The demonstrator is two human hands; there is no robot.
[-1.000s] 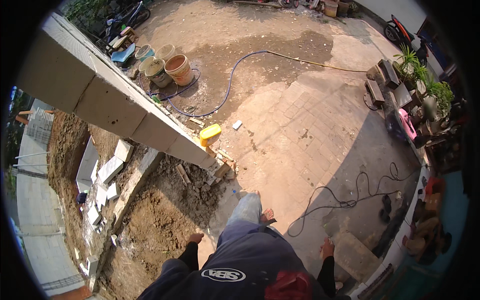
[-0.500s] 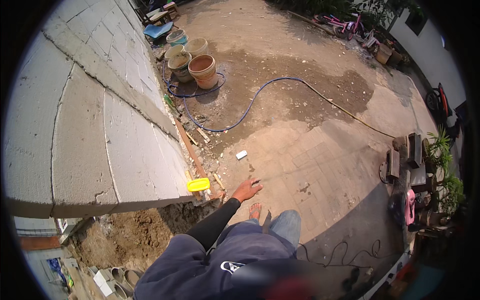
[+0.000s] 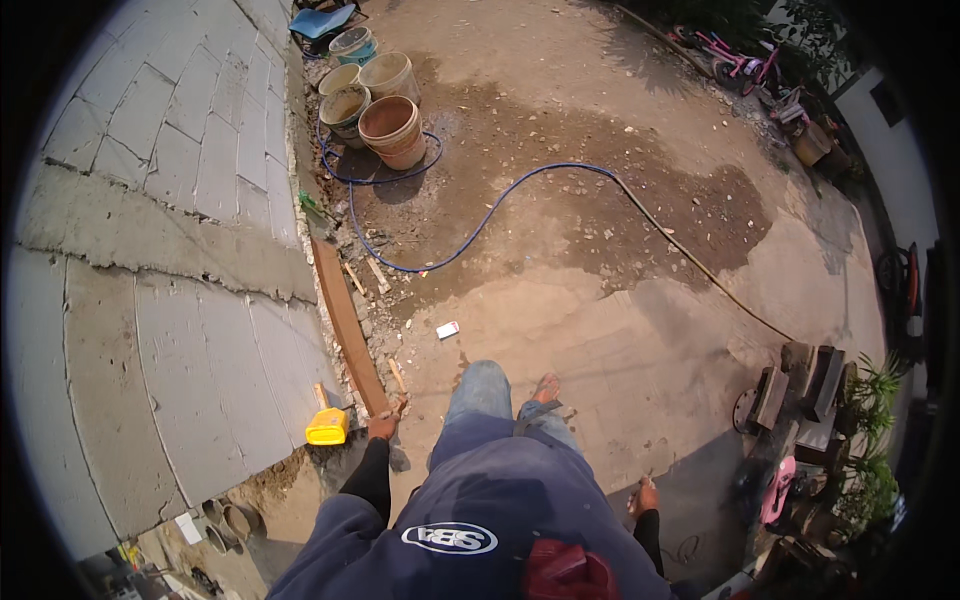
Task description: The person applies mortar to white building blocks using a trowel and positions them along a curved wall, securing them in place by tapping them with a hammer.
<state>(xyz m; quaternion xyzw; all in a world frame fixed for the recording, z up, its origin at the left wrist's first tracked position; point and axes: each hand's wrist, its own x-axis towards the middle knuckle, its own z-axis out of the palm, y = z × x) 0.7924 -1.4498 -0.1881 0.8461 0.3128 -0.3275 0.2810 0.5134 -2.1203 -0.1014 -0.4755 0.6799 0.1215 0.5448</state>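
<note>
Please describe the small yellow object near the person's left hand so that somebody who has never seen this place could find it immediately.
Start from the big grey block wall on the left side. Follow its lower edge to the long brown wooden plank lying along its foot. Just beyond the plank's near end, beside the person's left hand, lies the small yellow plastic container, the only bright yellow thing among grey blocks and brown dirt.

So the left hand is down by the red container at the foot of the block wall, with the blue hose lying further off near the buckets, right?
Not quite: the container by the left hand is yellow, not red, as the head view shows. The rest holds: it sits at the foot of the block wall, and the blue hose lies further off near the buckets.
</note>
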